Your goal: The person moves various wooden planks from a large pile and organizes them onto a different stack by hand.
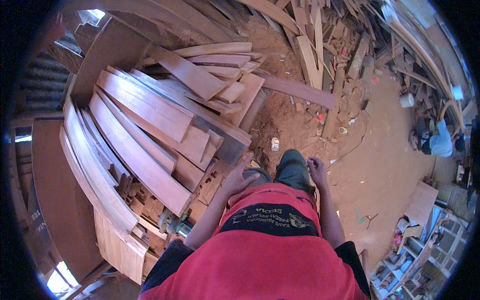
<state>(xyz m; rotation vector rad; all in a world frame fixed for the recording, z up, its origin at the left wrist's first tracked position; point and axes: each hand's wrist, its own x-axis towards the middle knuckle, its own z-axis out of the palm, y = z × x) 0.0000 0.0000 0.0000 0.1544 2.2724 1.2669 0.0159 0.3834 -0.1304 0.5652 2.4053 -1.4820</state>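
Note:
My left hand hangs beside my left leg with thumb and fingers apart, and nothing shows in it. Close to its left lie stacked reddish-brown wooden planks, many of them curved and lengthwise to each other. On the other side, my right hand hangs by my right thigh, its fingers loosely bent, with no object visible in it. Below the stack's near end sits a teal-bodied machine with a grey round part, partly hidden by my left forearm.
A large dark brown panel stands left of the planks. Scrap wood is heaped at the far right on the dirt floor. A person in a light blue shirt is at the right, above a cluttered shelf. A can lies ahead.

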